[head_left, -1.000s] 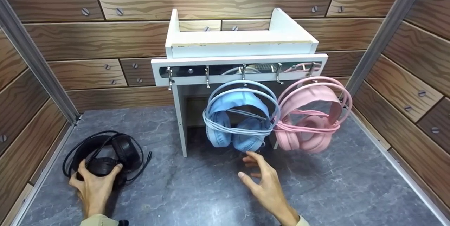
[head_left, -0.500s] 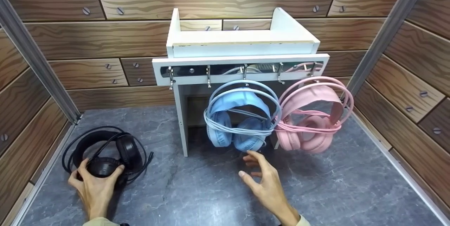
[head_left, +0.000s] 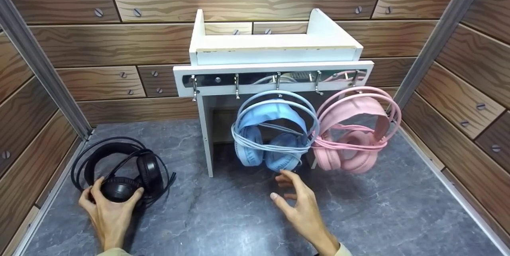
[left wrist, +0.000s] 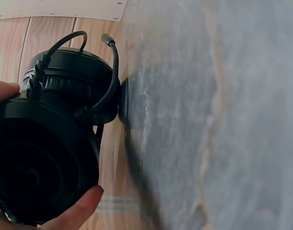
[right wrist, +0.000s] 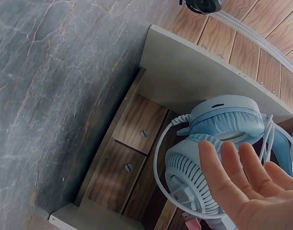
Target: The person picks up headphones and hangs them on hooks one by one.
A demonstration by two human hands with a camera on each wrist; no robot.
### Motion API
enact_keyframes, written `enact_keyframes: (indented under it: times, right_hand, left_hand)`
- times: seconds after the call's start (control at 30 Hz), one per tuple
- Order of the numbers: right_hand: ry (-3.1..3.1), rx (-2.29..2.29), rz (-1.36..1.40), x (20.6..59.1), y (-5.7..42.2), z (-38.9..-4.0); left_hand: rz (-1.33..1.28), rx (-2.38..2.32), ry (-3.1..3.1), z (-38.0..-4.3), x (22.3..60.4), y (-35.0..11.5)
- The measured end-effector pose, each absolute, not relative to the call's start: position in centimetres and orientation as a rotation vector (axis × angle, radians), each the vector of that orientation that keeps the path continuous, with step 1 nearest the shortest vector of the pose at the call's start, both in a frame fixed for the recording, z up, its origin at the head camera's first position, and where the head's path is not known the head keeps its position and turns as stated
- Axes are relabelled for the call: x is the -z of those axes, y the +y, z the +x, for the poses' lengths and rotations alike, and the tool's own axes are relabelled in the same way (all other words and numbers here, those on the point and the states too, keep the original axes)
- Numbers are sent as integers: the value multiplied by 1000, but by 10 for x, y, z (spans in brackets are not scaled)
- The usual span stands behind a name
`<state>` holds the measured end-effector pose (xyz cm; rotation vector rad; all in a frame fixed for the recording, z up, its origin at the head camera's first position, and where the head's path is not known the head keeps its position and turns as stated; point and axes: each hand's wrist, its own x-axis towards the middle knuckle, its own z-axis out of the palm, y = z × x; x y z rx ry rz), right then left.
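Observation:
At the left, my left hand grips a black headset by one ear cup, thumb on one side and fingers on the other. In the left wrist view this headset shows a short microphone boom and a cable. Whether it touches the floor is unclear. My right hand holds nothing, its fingers loosely bent just below the blue headphones. Those hang from a middle hook, with their cable wrapped around them. Pink headphones hang beside them at the right end. Behind the right hand's fingers, the right wrist view shows the blue ear cups.
A white rack stands against the wood-patterned back wall. Its front board carries several metal hooks; the two left hooks bear nothing. Grey marbled floor lies in front, bounded by side walls with metal edge strips.
The black headset has shifted a little forward and tilted in my left hand, its headband rising in view. My right hand and the hanging headphones have stayed nearly still.

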<state>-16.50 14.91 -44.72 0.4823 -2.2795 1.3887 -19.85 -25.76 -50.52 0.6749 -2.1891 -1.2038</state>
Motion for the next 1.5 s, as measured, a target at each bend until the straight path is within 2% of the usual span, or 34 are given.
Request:
enact_keyframes:
  times: [0.9, 1.5]
  right_hand:
    - [-2253, -1374, 497, 447, 147, -166]
    - [-2234, -1347, 513, 447, 147, -167]
  left_hand:
    - [455, 1130, -2052, -196, 510, -255]
    - [354, 1110, -1991, -195, 495, -249]
